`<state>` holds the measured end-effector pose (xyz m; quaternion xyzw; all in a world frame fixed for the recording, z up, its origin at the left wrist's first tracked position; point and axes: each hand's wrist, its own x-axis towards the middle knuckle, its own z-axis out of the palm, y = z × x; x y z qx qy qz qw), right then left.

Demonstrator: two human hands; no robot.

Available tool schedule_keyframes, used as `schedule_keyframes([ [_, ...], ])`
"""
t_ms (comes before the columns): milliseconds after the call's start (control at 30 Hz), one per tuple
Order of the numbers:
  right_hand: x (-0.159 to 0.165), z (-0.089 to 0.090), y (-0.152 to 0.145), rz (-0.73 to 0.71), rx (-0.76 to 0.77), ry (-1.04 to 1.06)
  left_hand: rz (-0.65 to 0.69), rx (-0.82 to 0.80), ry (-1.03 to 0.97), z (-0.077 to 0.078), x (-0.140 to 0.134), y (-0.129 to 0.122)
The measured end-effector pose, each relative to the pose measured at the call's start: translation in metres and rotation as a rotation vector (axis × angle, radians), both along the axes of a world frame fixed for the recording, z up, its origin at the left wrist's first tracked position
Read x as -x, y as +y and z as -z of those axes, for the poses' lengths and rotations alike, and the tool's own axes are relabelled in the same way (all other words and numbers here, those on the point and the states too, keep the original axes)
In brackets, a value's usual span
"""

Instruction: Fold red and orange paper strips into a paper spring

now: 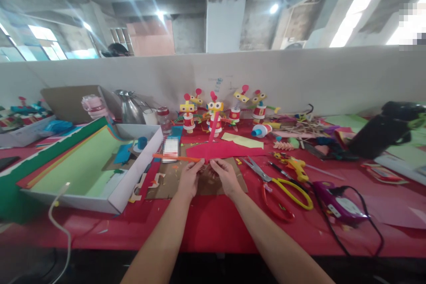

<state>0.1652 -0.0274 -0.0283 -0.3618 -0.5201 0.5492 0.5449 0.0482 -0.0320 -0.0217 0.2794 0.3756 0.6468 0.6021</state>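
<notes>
Over the brown cardboard point(166, 183), my left hand point(191, 177) and my right hand point(226, 176) are close together, thumbs and fingers pinched. An orange paper strip point(178, 157) runs out leftward from my left fingertips. A pink paper strip point(213, 131) stands up and away from between the hands, its lower end at my right fingertips. The two strips appear to meet there at an angle; the exact joint is hidden by my fingers. Just beyond lies a red paper sheet point(233, 149), with a pale yellow paper piece point(244, 140) behind it.
Scissors point(278, 182) with yellow and red handles lie right of the cardboard, near a yellow glue gun point(297, 169) and a corded purple box point(339, 204). On the left stands a white box point(136, 164) with coloured paper. Several paper-cup robot figures point(188, 120) line the back wall.
</notes>
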Motion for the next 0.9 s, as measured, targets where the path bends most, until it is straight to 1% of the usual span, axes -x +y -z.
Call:
schedule_keyframes([
  [133, -0.001, 0.000, 0.002, 0.028, -0.027, -0.023, 0.024, -0.006, 0.027, 0.001, 0.000, 0.000],
  [300, -0.002, 0.002, 0.004, 0.097, -0.035, -0.033, 0.122, -0.055, 0.079, 0.006, -0.001, -0.001],
  [400, -0.003, 0.003, 0.005, 0.124, -0.029, -0.011, 0.149, -0.097, 0.161, 0.011, 0.000, 0.000],
  [567, -0.004, 0.000, 0.005, 0.101, -0.034, -0.052, 0.089, -0.145, 0.340, 0.015, 0.003, 0.001],
  [667, -0.004, -0.002, 0.004, 0.112, -0.027, -0.059, 0.072, -0.162, 0.369, 0.015, 0.003, 0.002],
  [733, -0.003, -0.002, 0.003, 0.126, -0.029, -0.070, 0.052, -0.141, 0.379, 0.014, 0.003, 0.003],
  [833, -0.002, 0.000, 0.004, 0.152, -0.050, -0.091, -0.002, -0.117, 0.411, 0.011, 0.002, 0.003],
  [900, -0.002, 0.002, 0.005, 0.168, -0.060, -0.103, -0.024, -0.133, 0.420, 0.010, 0.002, 0.003],
])
